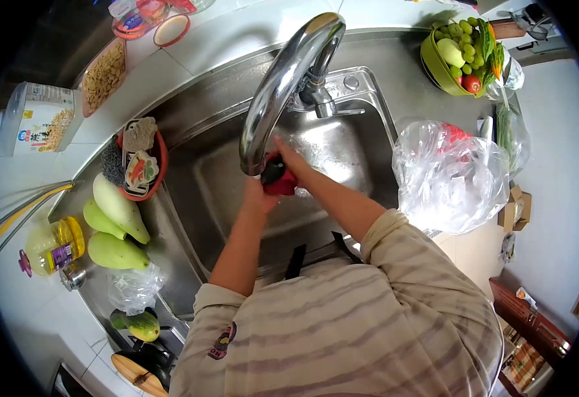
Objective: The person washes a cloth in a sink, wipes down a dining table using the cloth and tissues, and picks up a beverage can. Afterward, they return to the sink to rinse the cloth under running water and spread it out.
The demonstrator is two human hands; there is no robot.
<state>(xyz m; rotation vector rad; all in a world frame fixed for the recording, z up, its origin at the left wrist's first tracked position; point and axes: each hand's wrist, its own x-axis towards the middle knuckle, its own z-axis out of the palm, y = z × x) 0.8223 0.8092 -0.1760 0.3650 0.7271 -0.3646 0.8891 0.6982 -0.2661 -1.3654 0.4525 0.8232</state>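
Observation:
In the head view, a small red-and-black object (280, 182) is between my hands over the sink (236, 205), close to the spout of the chrome faucet (258, 132). I cannot make out its kind. My left hand (258, 194) grips it from the left, its fingers partly hidden by the spout. Behind and to the right, my right hand (289, 156) closes around the far side of the same object. Wet, shiny metal shows in the basin beneath both hands.
Left of the sink are a red basket (160, 173) with scrubbers, pale green gourds (119, 254) and an oil bottle (54, 245). On the right lie a clear plastic bag (448, 178) and a green fruit bowl (438, 69). The faucet arches over the basin.

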